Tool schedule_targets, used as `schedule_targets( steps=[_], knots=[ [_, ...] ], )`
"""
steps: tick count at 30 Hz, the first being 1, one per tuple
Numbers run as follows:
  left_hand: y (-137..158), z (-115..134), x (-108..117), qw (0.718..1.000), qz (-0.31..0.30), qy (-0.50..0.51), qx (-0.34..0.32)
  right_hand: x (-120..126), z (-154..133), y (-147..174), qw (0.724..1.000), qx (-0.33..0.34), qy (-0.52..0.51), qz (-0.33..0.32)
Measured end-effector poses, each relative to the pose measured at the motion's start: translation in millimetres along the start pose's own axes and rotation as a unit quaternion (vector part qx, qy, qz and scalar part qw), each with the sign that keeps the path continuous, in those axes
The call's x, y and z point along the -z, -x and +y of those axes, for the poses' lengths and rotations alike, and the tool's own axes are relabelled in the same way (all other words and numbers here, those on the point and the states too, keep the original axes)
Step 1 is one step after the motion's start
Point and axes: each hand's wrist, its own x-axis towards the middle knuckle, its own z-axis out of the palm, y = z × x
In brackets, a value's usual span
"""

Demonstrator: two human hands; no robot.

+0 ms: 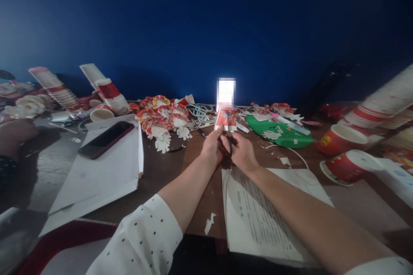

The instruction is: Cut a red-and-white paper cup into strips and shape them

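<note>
Out in front of me, my left hand (213, 145) pinches the lower edge of a red and white piece of paper cup (222, 119). My right hand (242, 149) is closed around dark-handled scissors (230, 145), whose blades point up against the piece. The two hands are close together above the brown table. How far the blades are apart is too small to tell. A bright pixelated patch covers the area just above the cup piece.
Cut red and white paper shapes (163, 120) lie beyond my left hand, and a green sheet (280, 133) with scraps lies to the right. Printed papers (258, 219) rest under my right forearm. A phone (106, 139) lies left; paper cups (342, 139) stand right.
</note>
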Motion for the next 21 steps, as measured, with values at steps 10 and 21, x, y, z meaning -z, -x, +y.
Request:
schedule_targets(
  steps=[10,21],
  knots=[
    [-12.4,-1.1,7.6,0.999,-0.001,-0.032,-0.016,-2.2,3.2,-1.8,0.998,-0.029,-0.047,0.013],
    [-12.9,-4.5,7.6,0.998,-0.009,-0.05,-0.032,-2.2,-9.3,-1.2,0.993,-0.071,-0.094,0.026]
  ],
)
